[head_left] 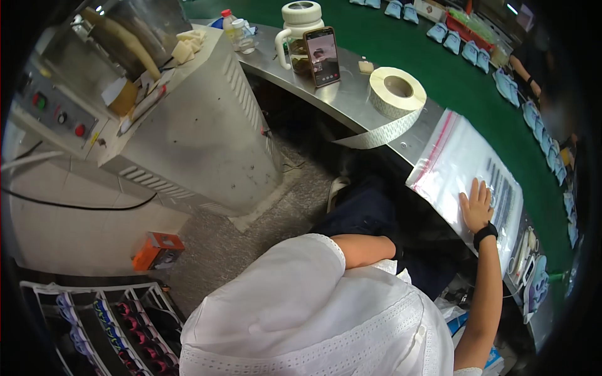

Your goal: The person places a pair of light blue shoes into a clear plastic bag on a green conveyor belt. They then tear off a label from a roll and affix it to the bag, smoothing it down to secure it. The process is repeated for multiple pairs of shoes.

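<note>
On the steel counter (351,103), the right hand (475,205) lies flat and unclenched, fingers spread, on a stack of clear zip bags (461,164) by the green belt (401,44); the left hand is hidden, its grip impossible to tell. The bags look empty, so filling seems not begun. Countable: one tape roll (396,91), one phone (322,56), one jar (300,32), one wristwatch (485,234).
</note>
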### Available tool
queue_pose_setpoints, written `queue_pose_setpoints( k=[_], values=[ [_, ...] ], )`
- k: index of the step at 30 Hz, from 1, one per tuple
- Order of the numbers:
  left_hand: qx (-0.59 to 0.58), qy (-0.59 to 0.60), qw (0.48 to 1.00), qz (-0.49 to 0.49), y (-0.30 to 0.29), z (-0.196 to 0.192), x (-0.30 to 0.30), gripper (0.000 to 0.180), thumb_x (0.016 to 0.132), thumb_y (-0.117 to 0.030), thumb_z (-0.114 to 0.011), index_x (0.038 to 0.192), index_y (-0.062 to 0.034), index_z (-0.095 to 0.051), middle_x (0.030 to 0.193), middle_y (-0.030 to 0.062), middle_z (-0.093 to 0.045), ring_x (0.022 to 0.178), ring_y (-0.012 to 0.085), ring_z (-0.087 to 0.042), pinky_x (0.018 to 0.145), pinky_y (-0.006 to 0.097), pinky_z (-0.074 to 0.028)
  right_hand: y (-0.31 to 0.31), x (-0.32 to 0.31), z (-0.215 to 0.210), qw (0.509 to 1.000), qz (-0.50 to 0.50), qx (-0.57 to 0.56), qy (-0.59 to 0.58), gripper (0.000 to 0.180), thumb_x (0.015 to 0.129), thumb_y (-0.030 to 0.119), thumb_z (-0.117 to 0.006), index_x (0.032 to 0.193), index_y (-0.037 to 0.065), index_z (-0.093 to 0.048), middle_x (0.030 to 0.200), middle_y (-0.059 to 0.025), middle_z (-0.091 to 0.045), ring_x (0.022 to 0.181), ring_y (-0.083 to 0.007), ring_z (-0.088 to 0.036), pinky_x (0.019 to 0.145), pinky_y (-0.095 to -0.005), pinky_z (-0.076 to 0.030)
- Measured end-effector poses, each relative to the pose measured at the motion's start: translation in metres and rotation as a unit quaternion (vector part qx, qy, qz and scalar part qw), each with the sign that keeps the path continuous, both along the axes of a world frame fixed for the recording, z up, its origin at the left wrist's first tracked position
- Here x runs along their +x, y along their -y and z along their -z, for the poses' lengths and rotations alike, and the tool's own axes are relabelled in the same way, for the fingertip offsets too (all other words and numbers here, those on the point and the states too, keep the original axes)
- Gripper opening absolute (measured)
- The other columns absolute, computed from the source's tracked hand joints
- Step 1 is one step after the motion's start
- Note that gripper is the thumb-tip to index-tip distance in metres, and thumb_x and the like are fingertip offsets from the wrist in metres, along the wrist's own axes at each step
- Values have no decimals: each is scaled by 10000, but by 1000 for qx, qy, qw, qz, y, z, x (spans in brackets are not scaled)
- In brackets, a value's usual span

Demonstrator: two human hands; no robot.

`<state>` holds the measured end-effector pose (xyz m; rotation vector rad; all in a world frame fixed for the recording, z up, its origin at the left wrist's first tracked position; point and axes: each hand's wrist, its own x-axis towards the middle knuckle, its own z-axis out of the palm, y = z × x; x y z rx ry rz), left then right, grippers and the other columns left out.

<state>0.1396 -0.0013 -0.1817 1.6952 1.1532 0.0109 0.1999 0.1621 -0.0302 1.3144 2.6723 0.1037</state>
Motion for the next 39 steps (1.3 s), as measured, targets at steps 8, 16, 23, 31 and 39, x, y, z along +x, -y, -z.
queue_pose_setpoints(
  k=[8,16,23,31,39],
  values=[
    [54,3,997,-53,10,-14,-4,503,825,-215,-568,1251,26,-453,1169,240,-561,1048,362,-567,908,428,-436,6,-8,-10,999,13,-27,-19,706,889,567,-373,1456,187,-191,1521,-114,-127,1393,-333,-112,1020,-654,-166],
    [124,185,894,-388,90,-119,-66,565,783,-232,-701,1228,41,-483,1142,187,-567,1009,212,-584,838,290,-485,19,-10,-20,998,14,-45,-32,716,879,557,-395,1451,170,-206,1517,-129,-133,1389,-345,-115,1023,-655,-153],
    [228,181,666,-687,130,-113,-175,372,840,-159,-626,1147,27,-525,991,85,-629,869,153,-614,708,256,-491,19,-6,-28,997,1,-59,-47,724,873,520,-440,1446,136,-217,1507,-158,-149,1384,-363,-123,1032,-638,-163],
    [250,27,677,-692,96,-91,-246,743,796,-364,-653,1312,86,-365,1378,228,-342,1293,362,-310,1069,384,-272,3,-3,-32,984,-29,-117,-129,668,817,399,-589,1362,77,-375,1465,-189,-238,1355,-385,-193,1032,-588,-229],
    [364,-71,727,-578,86,-102,-252,264,747,-152,-696,940,-21,-571,1009,129,-580,1041,282,-514,890,380,-406,25,19,-77,957,-100,-95,-256,487,758,93,-614,1218,-8,-487,1395,-221,-341,1311,-384,-300,1076,-438,-247]
  ],
)
